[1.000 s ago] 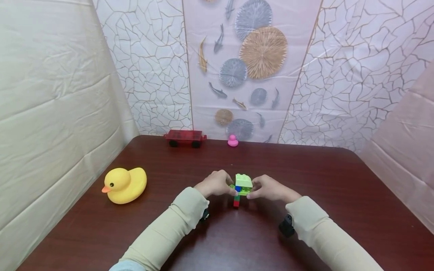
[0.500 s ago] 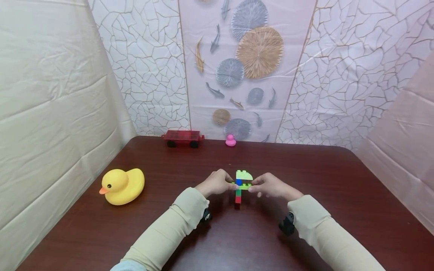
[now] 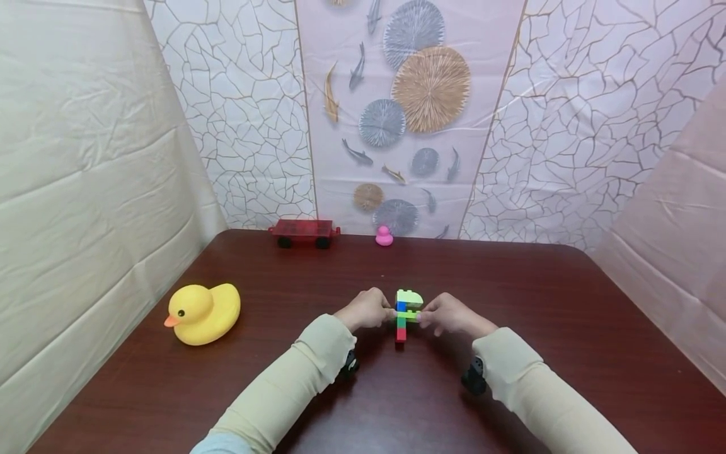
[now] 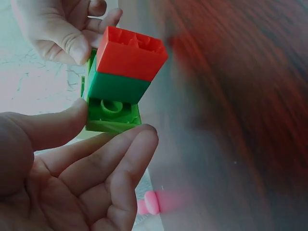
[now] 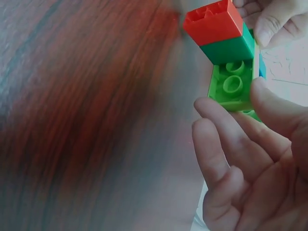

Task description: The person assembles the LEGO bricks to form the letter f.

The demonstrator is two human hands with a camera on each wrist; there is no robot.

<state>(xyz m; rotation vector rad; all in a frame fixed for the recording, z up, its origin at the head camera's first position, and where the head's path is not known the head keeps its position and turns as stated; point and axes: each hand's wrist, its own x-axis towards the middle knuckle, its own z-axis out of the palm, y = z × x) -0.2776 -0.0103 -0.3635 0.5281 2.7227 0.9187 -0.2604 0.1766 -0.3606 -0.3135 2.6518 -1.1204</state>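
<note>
A toy built of plastic building blocks (image 3: 401, 325) is held between both hands above the table. From the bottom up, it has a red block (image 4: 130, 53), a green block (image 5: 230, 51), a lime crosspiece (image 5: 230, 84), a blue block (image 3: 401, 306) and a pale green curved block (image 3: 409, 297). My left hand (image 3: 368, 309) pinches the crosspiece's left end between thumb and fingers. At its right end, the thumb and fingers of my right hand (image 3: 450, 314) grip the same piece. Both wrist views show the hollow undersides of the red block and crosspiece.
A large yellow toy duck (image 3: 205, 313) sits on the left of the dark wooden table (image 3: 510, 277). Along the back edge are a red wheeled toy flatbed (image 3: 304, 229) and a small pink duck (image 3: 384, 236). Patterned cloth (image 3: 255, 126) hangs behind.
The block toy has turned in the hands, so its front faces the head view more squarely. It rose slightly, then came down a little. Both hands kept their grip.
</note>
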